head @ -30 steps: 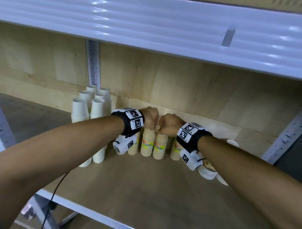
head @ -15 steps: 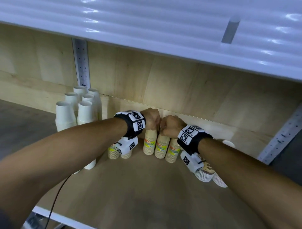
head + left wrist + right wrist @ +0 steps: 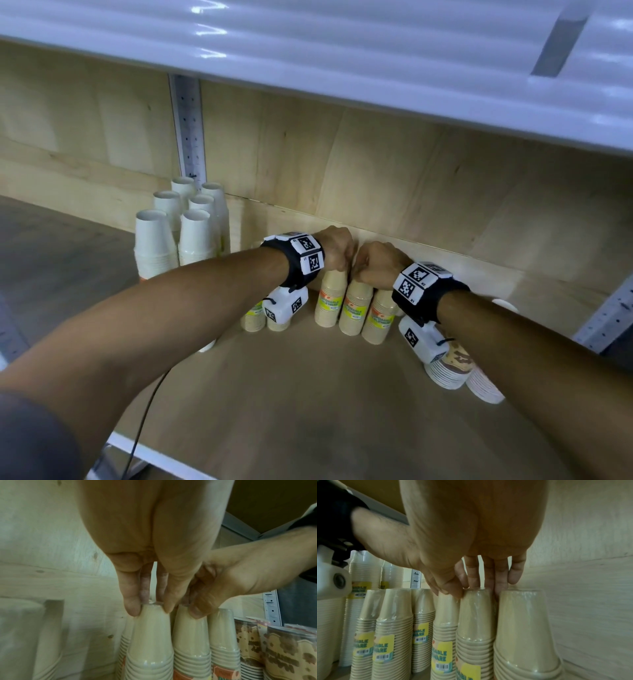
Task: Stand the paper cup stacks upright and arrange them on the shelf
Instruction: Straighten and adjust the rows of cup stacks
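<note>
Several beige wrapped paper cup stacks stand upright in a row near the back of the wooden shelf [image 3: 308,411]. My left hand [image 3: 337,251] [image 3: 150,605] pinches the top of one stack [image 3: 330,301] [image 3: 150,635] from above. Knuckle to knuckle beside it, my right hand [image 3: 376,263] [image 3: 476,589] pinches the top of the neighbouring stack [image 3: 356,308] [image 3: 476,615]. A third beige stack [image 3: 378,317] [image 3: 522,622] stands right against that one. Two more beige stacks [image 3: 253,315] stand to the left, partly hidden by my left wrist.
Tall white cup stacks [image 3: 191,233] stand in a cluster at the back left. Brown-patterned and white stacks [image 3: 452,366] lie on their sides at the right, under my right forearm. The upper shelf [image 3: 342,51] hangs low overhead. The shelf's front edge [image 3: 164,455] is near.
Both hands have kept their hold on the stack tops. The held stacks now stand closer together and next to the third one. The head view has shifted slightly.
</note>
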The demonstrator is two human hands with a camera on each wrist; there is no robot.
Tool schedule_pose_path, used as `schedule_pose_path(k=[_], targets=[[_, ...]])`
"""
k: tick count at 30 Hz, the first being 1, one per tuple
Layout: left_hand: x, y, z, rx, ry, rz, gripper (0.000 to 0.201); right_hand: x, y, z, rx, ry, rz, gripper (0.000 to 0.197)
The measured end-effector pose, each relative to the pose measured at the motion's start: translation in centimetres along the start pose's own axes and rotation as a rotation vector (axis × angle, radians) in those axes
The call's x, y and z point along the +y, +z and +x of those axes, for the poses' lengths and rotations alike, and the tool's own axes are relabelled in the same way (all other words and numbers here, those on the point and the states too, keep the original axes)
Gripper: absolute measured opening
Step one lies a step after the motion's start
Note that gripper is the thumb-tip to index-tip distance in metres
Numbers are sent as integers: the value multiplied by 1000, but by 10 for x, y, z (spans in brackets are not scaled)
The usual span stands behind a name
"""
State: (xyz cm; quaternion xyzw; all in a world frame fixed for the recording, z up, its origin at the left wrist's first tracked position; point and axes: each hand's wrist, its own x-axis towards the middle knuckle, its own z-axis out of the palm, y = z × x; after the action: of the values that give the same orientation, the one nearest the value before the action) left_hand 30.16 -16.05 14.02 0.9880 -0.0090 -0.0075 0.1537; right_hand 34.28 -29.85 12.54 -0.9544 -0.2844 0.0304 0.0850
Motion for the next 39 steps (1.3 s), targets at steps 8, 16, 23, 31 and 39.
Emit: schedule_pose_path(k=[8,16,23,31,39], targets=[[-8,-22,-12,12,-27,9,48,-15,-6,7,70,-11,-35,23],[-37,-39,-38,21,-91,110,22,-58,-6,11,136,-146,-29,25],[-60,-42,-55,-42,-182,250,15,-91,7,11,82,-234,86,21],[-68,-33,-70,-37,-288,318,35,-115,20,13,48,-279,105,27],[-77,-23,-80,-27,-303,318,19,-123,26,14,17,-274,74,20]])
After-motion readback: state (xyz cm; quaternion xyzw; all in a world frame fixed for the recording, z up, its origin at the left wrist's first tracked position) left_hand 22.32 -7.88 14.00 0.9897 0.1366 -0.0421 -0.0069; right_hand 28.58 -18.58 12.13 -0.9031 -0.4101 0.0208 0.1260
